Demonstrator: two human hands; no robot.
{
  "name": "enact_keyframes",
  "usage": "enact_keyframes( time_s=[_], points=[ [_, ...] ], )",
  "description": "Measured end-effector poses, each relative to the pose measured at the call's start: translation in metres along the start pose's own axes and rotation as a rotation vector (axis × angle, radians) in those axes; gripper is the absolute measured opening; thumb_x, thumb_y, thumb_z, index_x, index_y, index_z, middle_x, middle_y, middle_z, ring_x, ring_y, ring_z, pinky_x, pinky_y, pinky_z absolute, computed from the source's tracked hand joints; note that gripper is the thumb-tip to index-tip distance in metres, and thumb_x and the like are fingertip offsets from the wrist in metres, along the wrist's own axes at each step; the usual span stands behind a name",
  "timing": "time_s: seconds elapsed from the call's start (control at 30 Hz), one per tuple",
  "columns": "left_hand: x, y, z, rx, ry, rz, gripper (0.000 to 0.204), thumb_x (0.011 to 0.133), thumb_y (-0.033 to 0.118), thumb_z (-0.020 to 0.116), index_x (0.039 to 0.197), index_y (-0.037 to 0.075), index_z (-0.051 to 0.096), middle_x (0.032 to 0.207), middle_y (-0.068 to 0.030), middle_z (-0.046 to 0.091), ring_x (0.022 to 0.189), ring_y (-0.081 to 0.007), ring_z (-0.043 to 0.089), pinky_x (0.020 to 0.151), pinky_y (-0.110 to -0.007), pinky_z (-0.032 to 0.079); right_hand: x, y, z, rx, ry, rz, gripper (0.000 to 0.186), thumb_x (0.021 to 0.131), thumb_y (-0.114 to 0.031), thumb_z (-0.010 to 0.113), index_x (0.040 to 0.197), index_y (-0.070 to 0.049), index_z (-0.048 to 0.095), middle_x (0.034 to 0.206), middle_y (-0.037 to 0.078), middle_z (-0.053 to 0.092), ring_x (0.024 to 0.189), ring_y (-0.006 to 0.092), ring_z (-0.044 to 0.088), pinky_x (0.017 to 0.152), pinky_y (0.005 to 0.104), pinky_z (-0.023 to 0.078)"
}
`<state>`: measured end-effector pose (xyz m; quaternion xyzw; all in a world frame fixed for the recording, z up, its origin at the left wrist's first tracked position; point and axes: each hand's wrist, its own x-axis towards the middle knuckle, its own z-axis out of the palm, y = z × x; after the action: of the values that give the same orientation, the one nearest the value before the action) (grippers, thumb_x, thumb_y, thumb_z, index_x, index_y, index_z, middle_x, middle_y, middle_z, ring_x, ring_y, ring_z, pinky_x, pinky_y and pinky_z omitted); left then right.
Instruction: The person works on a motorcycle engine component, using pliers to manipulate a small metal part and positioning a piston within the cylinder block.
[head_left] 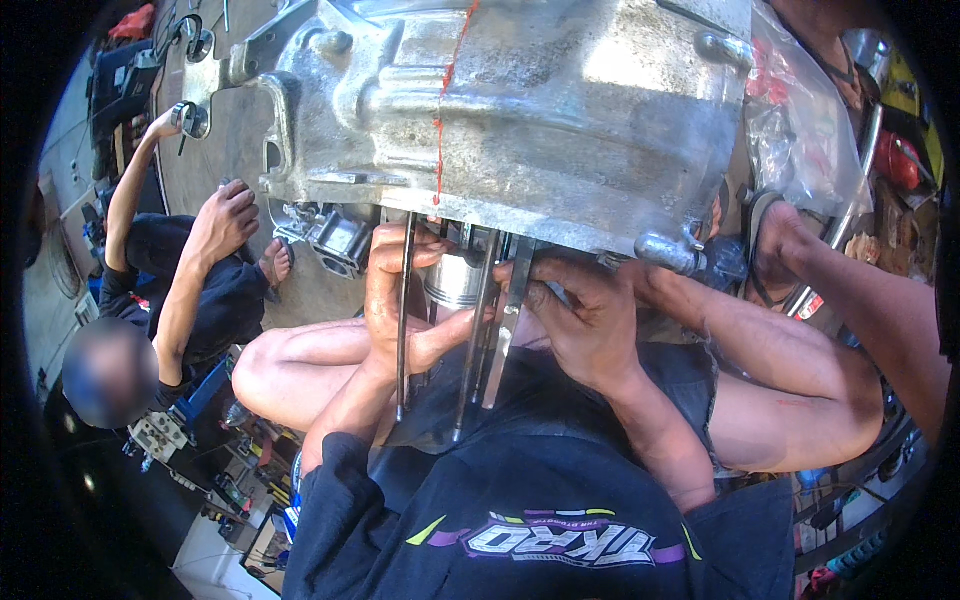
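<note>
Your left hand [395, 300] has its grip closed around the silver piston [452, 280], which sits just under the big grey engine case [520, 110], between the long steel studs [404, 320]. Your right hand [585, 320] pinches at the piston's side; what its grip holds, I cannot tell. The case rests over your bare knees, and no work surface shows under it. Around you is a crowded workshop: another person [190, 290] crouches on the concrete floor [215, 150] at left, and a clear plastic bag [800, 130] lies at right.
</note>
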<state>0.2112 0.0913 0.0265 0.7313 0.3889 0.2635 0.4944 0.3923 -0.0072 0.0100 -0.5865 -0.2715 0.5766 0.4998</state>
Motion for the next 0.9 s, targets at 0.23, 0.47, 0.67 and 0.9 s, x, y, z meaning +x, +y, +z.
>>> enact_keyframes(
  time_s=[0.23,0.47,0.67,0.9],
  points=[
    [-0.008,-0.006,-0.002,-0.064,0.025,-0.077,0.062,0.065,0.018,0.091,0.114,0.006,0.054,0.111,-0.0113,0.055,0.106,-0.025,0.054,0.094,-0.042,0.044,0.001,0.008,-0.002,0.05,-0.024,0.022,0.018,0.094,0.002,0.063,0.11,0.002,0.07,0.104,0.009,0.073,0.097,0.0146,0.068,0.086,0.0272,0.053],
    [-0.016,-0.004,-0.004,-0.037,0.007,-0.219,0.061,0.067,0.018,0.09,0.114,0.007,0.054,0.112,-0.0121,0.055,0.112,-0.0276,0.054,0.097,-0.044,0.044,-0.003,-0.008,0.008,0.4,0.007,0.193,0.015,0.094,0.0,0.065,0.108,0.003,0.07,0.105,0.008,0.072,0.099,0.0146,0.067,0.086,0.0275,0.053],
    [-0.022,-0.007,-0.005,-0.075,0.031,-0.265,0.061,0.066,0.018,0.091,0.114,0.007,0.055,0.112,-0.0116,0.056,0.113,-0.0282,0.054,0.097,-0.044,0.043,0.004,-0.001,-0.006,0.022,-0.095,-0.065,0.017,0.094,-0.002,0.063,0.109,0.002,0.071,0.107,0.011,0.072,0.101,0.0171,0.067,0.088,0.029,0.052],
    [-0.002,-0.003,-0.003,0.022,-0.003,-0.003,0.062,0.065,0.017,0.091,0.114,0.006,0.055,0.112,-0.0118,0.056,0.108,-0.0276,0.054,0.096,-0.044,0.044,-0.004,-0.005,0.007,0.448,-0.022,0.107,0.02,0.097,-0.005,0.06,0.115,0.002,0.067,0.103,0.009,0.072,0.09,0.0176,0.071,0.075,0.0322,0.056]
  ],
)
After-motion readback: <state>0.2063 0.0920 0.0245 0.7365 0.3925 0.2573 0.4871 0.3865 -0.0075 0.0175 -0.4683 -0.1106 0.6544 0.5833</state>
